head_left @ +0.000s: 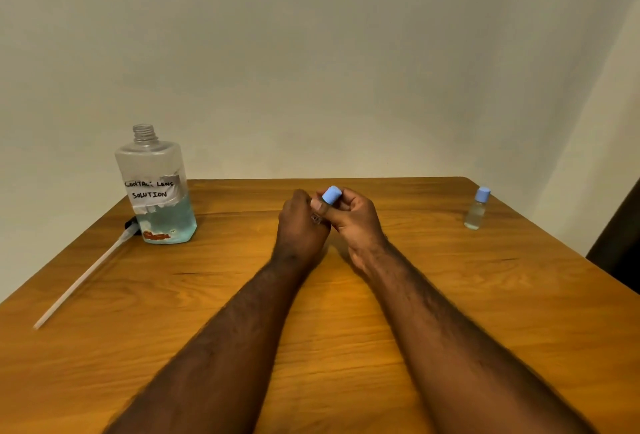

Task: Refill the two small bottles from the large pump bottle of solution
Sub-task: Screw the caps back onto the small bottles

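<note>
The large clear bottle (156, 188) stands uncapped at the back left of the table, about a third full of blue liquid, with a taped label reading "contact lens solution". Its pump head with a long white tube (83, 278) lies on the table beside it. At the table's middle my left hand (300, 226) grips a small clear bottle (316, 218), mostly hidden by the fingers. My right hand (353, 217) pinches that bottle's light blue cap (331, 195) at its top. A second small bottle (478, 208) with a blue cap stands at the far right.
The wooden table (346, 312) runs to a plain wall at the back. A dark object (620, 243) stands past the table's right edge.
</note>
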